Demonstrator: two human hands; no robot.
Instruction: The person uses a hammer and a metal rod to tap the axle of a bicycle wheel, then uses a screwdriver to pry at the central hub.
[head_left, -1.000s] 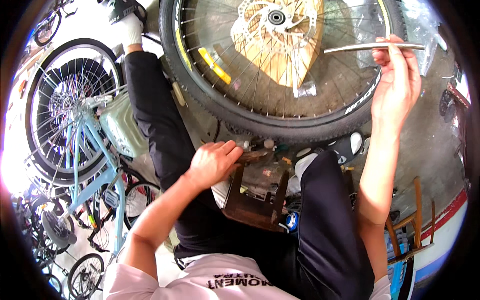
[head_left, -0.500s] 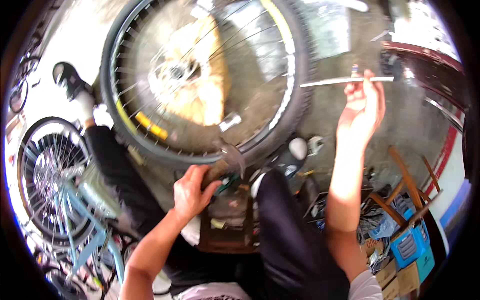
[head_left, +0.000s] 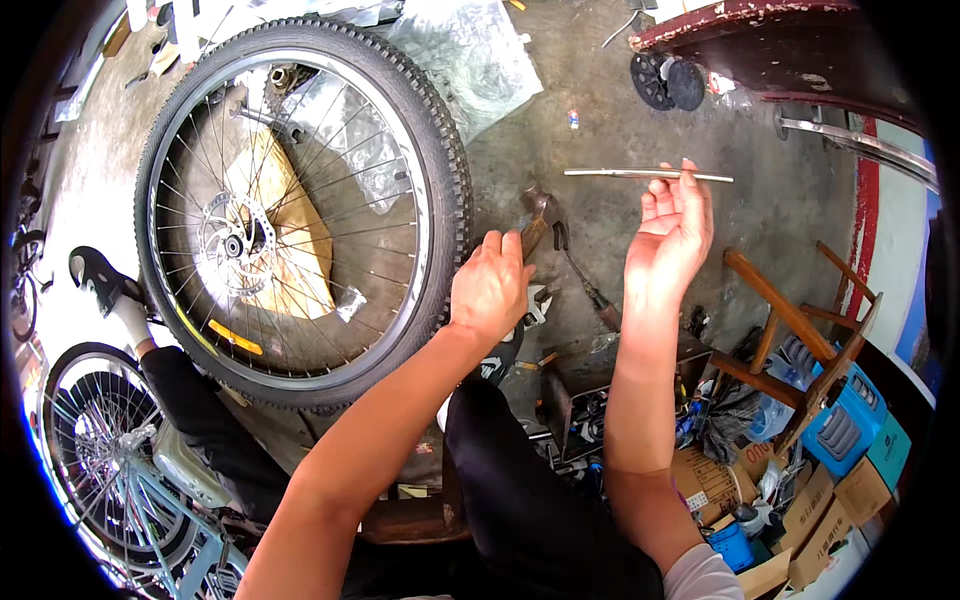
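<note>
My left hand [head_left: 488, 285] is closed round the wooden handle of a hammer [head_left: 541, 206], just right of the bicycle wheel. Between the thumb and fingers of my raised right hand [head_left: 672, 232] is a thin, straight metal rod [head_left: 600, 173], held level with one end toward the wheel. The large bicycle wheel [head_left: 452, 180], with its knobbly black tyre, spokes and disc rotor, lies flat on the floor at left. Beneath its spokes shows a piece of tan material [head_left: 310, 245].
A screwdriver-like tool [head_left: 598, 305] lies between my forearms. Clear plastic sheeting [head_left: 490, 70] is beyond the wheel. A wooden stool [head_left: 775, 300], cardboard boxes [head_left: 700, 480] and a blue plastic case [head_left: 845, 420] crowd the right. A light-blue bicycle [head_left: 145, 500] is at lower left.
My left hand has carried the hammer from the wheel's near edge to its right side. My right hand keeps its hold on the rod. The whole view has shifted.
</note>
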